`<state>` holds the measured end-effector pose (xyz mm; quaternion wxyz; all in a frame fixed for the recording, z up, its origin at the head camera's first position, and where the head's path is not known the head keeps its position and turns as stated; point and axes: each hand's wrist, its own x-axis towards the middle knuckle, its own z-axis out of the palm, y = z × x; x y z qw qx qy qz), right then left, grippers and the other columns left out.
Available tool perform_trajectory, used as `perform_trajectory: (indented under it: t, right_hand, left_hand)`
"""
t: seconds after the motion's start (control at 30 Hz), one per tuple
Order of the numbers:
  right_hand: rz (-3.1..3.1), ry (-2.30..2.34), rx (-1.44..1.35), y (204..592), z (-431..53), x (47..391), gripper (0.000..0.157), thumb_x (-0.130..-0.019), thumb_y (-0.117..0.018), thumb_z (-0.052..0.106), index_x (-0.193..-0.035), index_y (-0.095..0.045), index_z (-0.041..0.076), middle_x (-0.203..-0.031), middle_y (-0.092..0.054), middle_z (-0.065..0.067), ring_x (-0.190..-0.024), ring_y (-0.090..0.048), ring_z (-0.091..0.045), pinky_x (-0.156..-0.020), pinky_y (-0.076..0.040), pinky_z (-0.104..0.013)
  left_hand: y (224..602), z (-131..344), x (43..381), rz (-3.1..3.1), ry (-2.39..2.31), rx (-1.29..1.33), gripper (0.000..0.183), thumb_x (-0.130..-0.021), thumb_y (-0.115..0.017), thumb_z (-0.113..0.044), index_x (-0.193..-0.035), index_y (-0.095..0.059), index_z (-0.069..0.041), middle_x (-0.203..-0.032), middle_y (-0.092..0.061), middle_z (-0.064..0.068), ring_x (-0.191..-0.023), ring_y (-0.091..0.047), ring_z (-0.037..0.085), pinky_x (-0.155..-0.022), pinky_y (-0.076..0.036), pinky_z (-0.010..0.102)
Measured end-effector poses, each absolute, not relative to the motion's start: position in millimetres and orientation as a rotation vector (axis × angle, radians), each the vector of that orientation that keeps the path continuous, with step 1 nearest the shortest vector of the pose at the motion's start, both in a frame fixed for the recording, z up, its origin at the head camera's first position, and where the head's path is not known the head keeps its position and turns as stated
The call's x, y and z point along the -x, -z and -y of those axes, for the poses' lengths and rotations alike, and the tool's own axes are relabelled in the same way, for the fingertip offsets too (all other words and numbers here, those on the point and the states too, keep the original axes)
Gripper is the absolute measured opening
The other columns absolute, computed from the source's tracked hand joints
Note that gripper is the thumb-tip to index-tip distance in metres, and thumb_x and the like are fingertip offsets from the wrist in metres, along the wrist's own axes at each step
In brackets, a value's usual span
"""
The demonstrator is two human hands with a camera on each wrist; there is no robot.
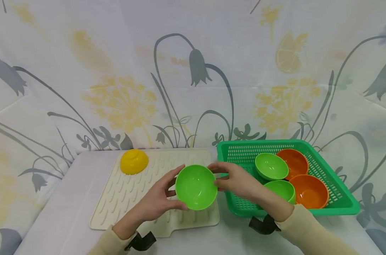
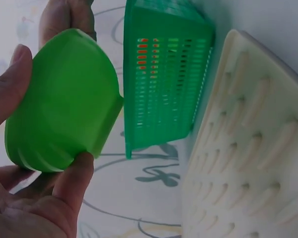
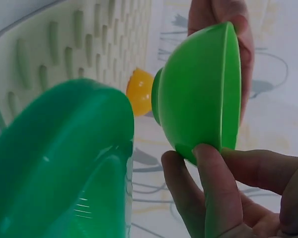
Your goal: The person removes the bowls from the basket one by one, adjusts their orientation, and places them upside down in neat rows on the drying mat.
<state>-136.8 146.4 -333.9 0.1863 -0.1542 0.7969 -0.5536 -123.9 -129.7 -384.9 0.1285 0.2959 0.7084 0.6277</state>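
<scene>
A person holds a green bowl (image 1: 196,187) in the air with both hands, its hollow side facing the head camera, above the right part of a ridged mat (image 1: 122,202).

The work looks partway along. At ten o'clock from the held bowl, a yellow bowl (image 1: 134,162) lies upside down on the mat, apparently already placed. At three o'clock stands a basket (image 1: 336,211). In it are a rear green bowl (image 1: 271,166), a front green bowl (image 1: 280,190), a rear orange bowl (image 1: 293,163) and a front orange bowl (image 1: 309,191), seemingly left to deal with.

The left forearm enters from eight o'clock; the left hand (image 1: 157,198) grips the bowl's left side, thumb near seven o'clock on its edge, fingertips up towards eleven. The right forearm enters from four o'clock; the right hand (image 1: 235,179) pinches the rim between two and three o'clock, fingers bent.
</scene>
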Motion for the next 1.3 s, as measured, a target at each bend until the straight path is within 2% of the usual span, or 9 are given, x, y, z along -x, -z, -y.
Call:
perform_trajectory:
  t: [0.13, 0.33, 0.43, 0.7, 0.83, 0.93, 1.1, 1.3]
  right_hand:
    - [-2.253, 1.543, 0.457, 336, -144, 134, 0.045, -0.093, -0.061, 0.000, -0.138, -0.051, 0.001, -0.137, -0.055, -0.022, -0.117, -0.061, -0.036, -0.083, -0.059, -0.041]
    - [-2.322, 1.559, 0.507, 345, -141, 129, 0.049, -0.092, -0.064, -0.001, -0.139, -0.052, -0.002, -0.131, -0.061, -0.021, -0.119, -0.060, -0.035, -0.081, -0.059, -0.035]
    - [-2.358, 1.583, 0.527, 348, -140, 126, 0.048, -0.091, -0.065, -0.003, -0.138, -0.055, 0.000, -0.130, -0.062, -0.018, -0.121, -0.059, -0.036, -0.082, -0.059, -0.033]
    - [-2.459, 1.658, 0.513, 357, -135, 118, 0.045, -0.089, -0.068, -0.003, -0.132, -0.060, 0.007, -0.132, -0.062, -0.011, -0.125, -0.057, -0.034, -0.087, -0.057, -0.034]
    - [-2.445, 1.742, 0.470, 364, -130, 115, 0.045, -0.089, -0.068, -0.004, -0.131, -0.061, 0.008, -0.133, -0.061, -0.011, -0.126, -0.055, -0.032, -0.088, -0.056, -0.032]
    - [-2.399, 1.807, 0.477, 368, -129, 114, 0.045, -0.090, -0.068, -0.004, -0.132, -0.060, 0.007, -0.135, -0.059, -0.013, -0.128, -0.054, -0.033, -0.090, -0.055, -0.031]
    - [-2.338, 1.851, 0.518, 370, -127, 114, 0.048, -0.090, -0.068, -0.003, -0.136, -0.058, 0.006, -0.139, -0.056, -0.015, -0.129, -0.052, -0.035, -0.093, -0.053, -0.032]
    - [-2.282, 1.846, 0.490, 369, -128, 114, 0.050, -0.092, -0.071, 0.009, -0.140, -0.055, 0.007, -0.142, -0.054, -0.015, -0.132, -0.050, -0.036, -0.095, -0.053, -0.039]
  left_hand:
    - [389, 134, 126, -2.080, -1.785, -0.928, 0.100, -0.080, -0.084, -0.011, -0.159, -0.024, -0.017, -0.157, -0.032, 0.013, -0.133, -0.045, 0.039, -0.101, -0.048, 0.038]
    - [396, 139, 131, -2.212, -1.721, -0.949, 0.105, -0.075, -0.088, -0.012, -0.158, -0.026, -0.026, -0.159, -0.032, 0.002, -0.139, -0.040, 0.031, -0.107, -0.042, 0.048]
    - [400, 140, 134, -2.266, -1.712, -0.921, 0.103, -0.074, -0.089, -0.013, -0.157, -0.029, -0.023, -0.158, -0.034, 0.003, -0.138, -0.040, 0.032, -0.106, -0.042, 0.052]
    - [411, 147, 144, -2.122, -1.823, -0.826, 0.083, -0.079, -0.085, -0.014, -0.147, -0.039, -0.008, -0.145, -0.048, 0.018, -0.125, -0.054, 0.036, -0.099, -0.050, 0.037]
    - [415, 150, 147, -2.031, -1.889, -0.821, 0.076, -0.080, -0.083, -0.013, -0.143, -0.041, -0.005, -0.140, -0.051, 0.022, -0.119, -0.058, 0.035, -0.098, -0.051, 0.040]
    - [417, 153, 148, -2.023, -1.922, -0.829, 0.073, -0.080, -0.083, -0.012, -0.141, -0.044, -0.006, -0.139, -0.052, 0.021, -0.117, -0.060, 0.030, -0.096, -0.052, 0.041]
    - [415, 156, 148, -2.079, -1.949, -0.855, 0.071, -0.078, -0.085, -0.014, -0.139, -0.049, -0.007, -0.137, -0.054, 0.018, -0.119, -0.058, 0.022, -0.092, -0.054, 0.035]
    - [412, 158, 148, -2.120, -1.967, -0.917, 0.070, -0.077, -0.086, -0.012, -0.137, -0.053, -0.004, -0.134, -0.057, 0.011, -0.120, -0.056, 0.018, -0.087, -0.054, 0.030]
